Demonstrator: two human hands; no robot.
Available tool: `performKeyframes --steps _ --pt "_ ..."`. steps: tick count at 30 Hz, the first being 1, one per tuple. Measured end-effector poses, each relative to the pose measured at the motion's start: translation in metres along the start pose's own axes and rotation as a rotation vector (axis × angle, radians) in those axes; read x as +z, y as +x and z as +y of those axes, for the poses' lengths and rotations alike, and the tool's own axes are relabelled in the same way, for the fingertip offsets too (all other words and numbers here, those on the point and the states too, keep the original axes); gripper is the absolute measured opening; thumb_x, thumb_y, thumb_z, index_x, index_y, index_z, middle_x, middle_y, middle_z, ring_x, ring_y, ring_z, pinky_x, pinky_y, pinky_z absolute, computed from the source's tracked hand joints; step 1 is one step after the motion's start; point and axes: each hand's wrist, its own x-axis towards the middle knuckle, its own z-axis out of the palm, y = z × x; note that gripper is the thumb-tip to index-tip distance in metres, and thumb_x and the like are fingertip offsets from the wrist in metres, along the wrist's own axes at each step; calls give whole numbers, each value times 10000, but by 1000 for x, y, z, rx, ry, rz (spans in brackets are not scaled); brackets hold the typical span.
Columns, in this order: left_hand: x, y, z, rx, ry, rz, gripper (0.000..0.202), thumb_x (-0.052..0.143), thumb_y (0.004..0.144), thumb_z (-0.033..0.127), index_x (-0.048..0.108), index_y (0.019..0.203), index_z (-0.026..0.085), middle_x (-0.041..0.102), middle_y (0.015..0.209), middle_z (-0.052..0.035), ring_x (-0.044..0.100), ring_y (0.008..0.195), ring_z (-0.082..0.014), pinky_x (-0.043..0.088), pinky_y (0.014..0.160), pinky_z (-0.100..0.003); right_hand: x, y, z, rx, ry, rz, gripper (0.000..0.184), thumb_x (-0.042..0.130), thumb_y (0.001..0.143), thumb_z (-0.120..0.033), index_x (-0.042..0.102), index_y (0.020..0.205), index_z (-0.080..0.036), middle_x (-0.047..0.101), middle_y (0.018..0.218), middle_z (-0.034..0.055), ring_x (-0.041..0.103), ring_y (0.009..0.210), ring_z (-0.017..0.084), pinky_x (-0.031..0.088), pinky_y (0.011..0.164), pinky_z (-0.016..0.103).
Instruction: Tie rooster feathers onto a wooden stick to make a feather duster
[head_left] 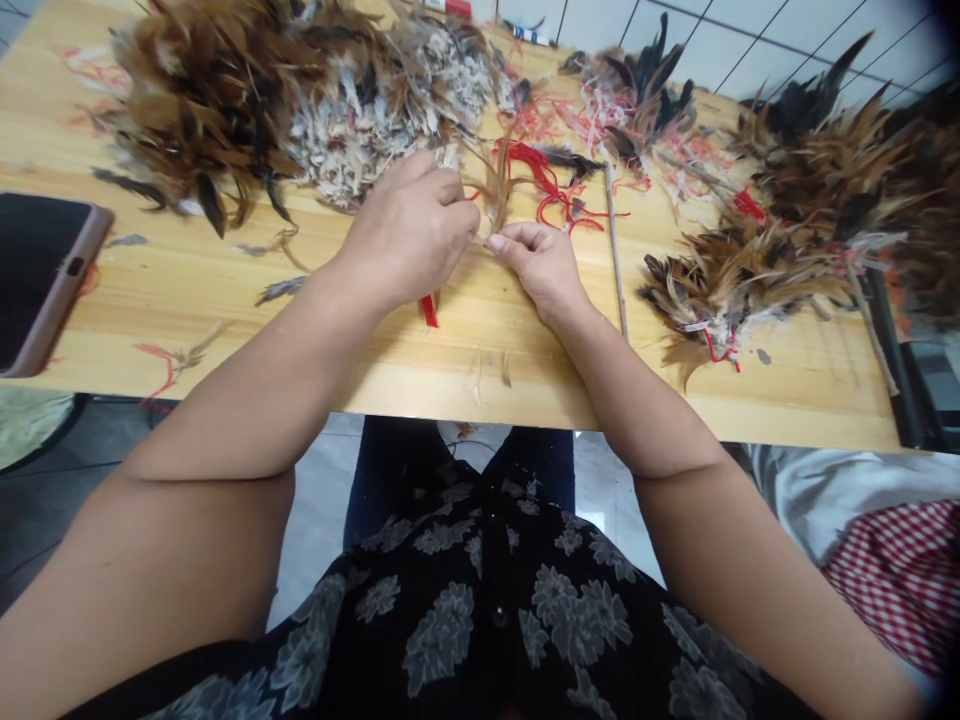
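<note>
A small brown feather tuft (496,192) sits mid-table (555,385), its long axis toward the table's far edge, just beyond the nearer right hand (547,268), whose thumb and forefinger pinch its base. The left hand (416,228) curls just beside; its hidden fingertips' grip I cannot tell.

Left fingers (459,205) curled with tips hidden, phone (34,280) cut by left edge, checked cloth (904,575) by right

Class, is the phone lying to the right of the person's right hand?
No, the phone lies on the table to the left of the left hand.
</note>
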Motion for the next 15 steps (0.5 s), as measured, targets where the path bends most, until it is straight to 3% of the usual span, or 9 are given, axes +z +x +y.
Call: performKeyframes --steps 5,10,12,15 --pt "3 3 16 -16 149 -85 430 891 905 263 535 670 316 545 821 -104 493 1276 -428 240 1411 -645 -1 1 1 -19 -45 -67 614 995 887 -687 619 824 -205 479 750 -40 452 780 108 400 705 255" --pt "7 1 18 24 325 -108 327 819 966 327 601 723 319 732 1031 -129 573 1280 -425 364 1344 -683 0 3 3 -17 -73 -99 628 998 893 -674 589 811 -205 457 742 -44 445 774 101 397 703 243" --pt "5 -1 20 40 414 -71 231 802 989 336 672 798 322 766 1125 -138 596 1283 -426 409 1300 -677 0 3 2 -13 -77 -103 614 979 925 -654 579 807 -204 452 745 -43 438 776 101 397 712 240" --pt "-2 -3 22 55 457 107 118 880 970 348 769 976 309 754 1315 -149 556 1351 -435 403 1294 -664 -1 1 -1 -14 -53 -101 602 929 983 -650 562 809 -206 461 766 -33 445 800 108 418 740 240"
